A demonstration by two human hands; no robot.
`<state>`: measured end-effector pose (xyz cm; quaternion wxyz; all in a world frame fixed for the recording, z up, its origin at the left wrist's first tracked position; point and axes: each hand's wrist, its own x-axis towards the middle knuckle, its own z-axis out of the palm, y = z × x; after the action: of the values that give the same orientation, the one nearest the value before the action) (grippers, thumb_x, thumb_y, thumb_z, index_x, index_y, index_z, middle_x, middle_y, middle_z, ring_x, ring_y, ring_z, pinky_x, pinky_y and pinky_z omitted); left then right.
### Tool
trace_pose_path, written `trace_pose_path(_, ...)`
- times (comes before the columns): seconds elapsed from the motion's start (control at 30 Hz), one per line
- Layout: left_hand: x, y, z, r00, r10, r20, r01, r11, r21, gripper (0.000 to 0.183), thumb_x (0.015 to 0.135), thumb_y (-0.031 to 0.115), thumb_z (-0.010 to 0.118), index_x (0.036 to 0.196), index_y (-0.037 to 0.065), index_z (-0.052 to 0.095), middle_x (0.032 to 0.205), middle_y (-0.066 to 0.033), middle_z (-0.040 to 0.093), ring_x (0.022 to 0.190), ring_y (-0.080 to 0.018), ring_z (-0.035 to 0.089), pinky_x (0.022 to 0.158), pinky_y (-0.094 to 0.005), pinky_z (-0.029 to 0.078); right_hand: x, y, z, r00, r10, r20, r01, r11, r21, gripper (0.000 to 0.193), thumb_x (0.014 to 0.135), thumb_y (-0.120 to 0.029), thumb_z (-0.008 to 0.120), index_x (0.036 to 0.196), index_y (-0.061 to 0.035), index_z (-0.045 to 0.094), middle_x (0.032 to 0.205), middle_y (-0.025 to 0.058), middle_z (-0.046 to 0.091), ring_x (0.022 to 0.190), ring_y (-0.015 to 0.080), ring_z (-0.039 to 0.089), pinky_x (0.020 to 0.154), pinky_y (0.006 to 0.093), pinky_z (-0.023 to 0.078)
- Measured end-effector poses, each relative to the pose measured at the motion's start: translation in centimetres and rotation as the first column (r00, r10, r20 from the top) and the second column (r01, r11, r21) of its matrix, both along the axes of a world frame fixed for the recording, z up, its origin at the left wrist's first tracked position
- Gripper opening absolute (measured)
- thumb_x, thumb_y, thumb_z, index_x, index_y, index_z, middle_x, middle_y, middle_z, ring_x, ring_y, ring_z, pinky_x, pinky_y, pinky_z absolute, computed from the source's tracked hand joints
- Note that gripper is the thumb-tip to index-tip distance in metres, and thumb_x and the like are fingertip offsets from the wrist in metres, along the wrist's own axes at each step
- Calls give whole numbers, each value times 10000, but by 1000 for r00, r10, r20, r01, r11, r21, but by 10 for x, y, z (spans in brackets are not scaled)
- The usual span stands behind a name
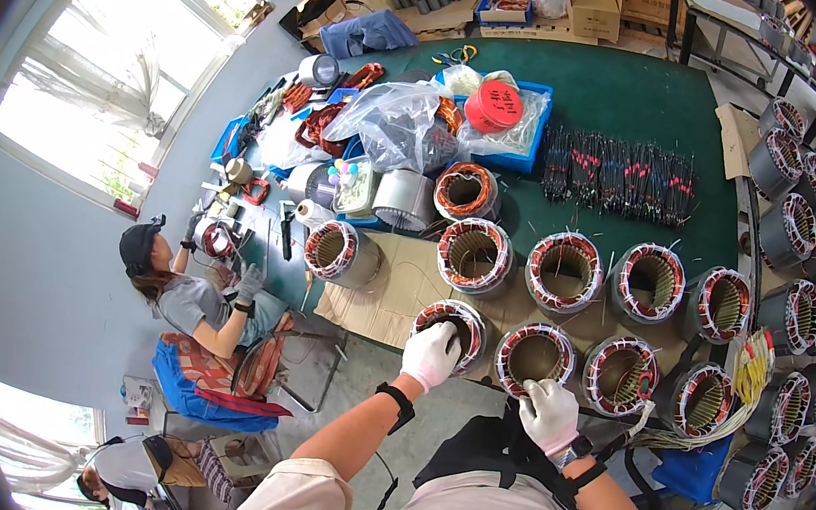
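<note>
Both my hands wear white gloves. My left hand (432, 355) lies over the near rim of a motor stator (449, 309), a grey cylinder with copper windings laced in white. Its fingers curl over the rim into the bore, where the tips are hidden. My right hand (549, 416) is at the near edge of a neighbouring stator (568, 363), fingers bent together at its rim. Whatever those fingers pinch, if anything, is too small to make out. Both stators stand on brown cardboard (393, 299), bores facing up.
More stators (565, 273) stand in rows ahead and on racks (795, 234) at the right. Yellow-white leads (748, 379) lie right of my hands. Black wire bundles (618, 176), a red round tub (493, 107) and plastic bags (393, 122) cover the green table (638, 90). A co-worker (207, 298) sits left.
</note>
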<state>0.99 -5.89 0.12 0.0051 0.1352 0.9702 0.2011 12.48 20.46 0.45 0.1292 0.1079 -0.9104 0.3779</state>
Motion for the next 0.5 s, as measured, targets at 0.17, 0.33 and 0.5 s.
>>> trace_pose_path(0.17,1,2,3,1000,0,0,0,1000,2,153,910,183,651,1001,61,665,906,-177,708,842,-385,692,770,-469,550,1,0,-3,1000,-4,-10,4,1000,-2,291,776,-128,769,1048,-74,680,815,104,642,708,323,658,621,451,536)
trace_pose_path(0.33,1,1,2,1000,6,-6,-6,1000,11,151,914,186,647,996,61,665,899,-176,707,839,-384,691,767,-471,549,1,-1,-4,1000,-1,-22,1,1000,-6,290,776,-122,767,1047,-72,677,811,106,641,707,323,658,617,451,535)
trace_pose_path(0.5,1,1,-1,1000,-1,-11,1,1000,-2,175,924,218,638,1001,64,672,897,-180,708,824,-389,692,756,-477,556,2,-1,-5,1000,-6,-7,6,1000,16,287,777,-121,767,1045,-70,678,814,102,640,712,314,662,618,446,535)
